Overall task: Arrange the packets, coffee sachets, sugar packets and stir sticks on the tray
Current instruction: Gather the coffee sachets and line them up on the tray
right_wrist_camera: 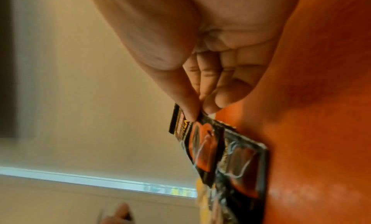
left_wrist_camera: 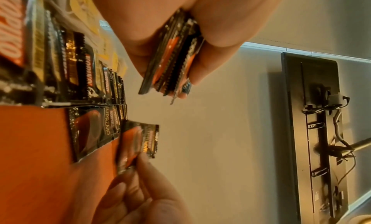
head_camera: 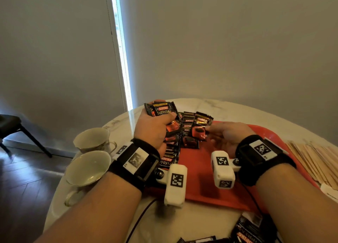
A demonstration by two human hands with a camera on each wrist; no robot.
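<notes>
Marble table (head_camera: pixel 182 222): right hand (head_camera: pixel 225 136) pinches, seemingly, one sachet (head_camera: pixel 200 127)

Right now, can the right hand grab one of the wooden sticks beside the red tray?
Probably not yet. The right hand is busy pinching a black coffee sachet over the red plastic tray. The flat wooden stir sticks lie uncovered just beside it, though.

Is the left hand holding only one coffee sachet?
No, the left hand grips a stack of coffee sachets, whose several serrated edges show side by side in the left wrist view.
</notes>
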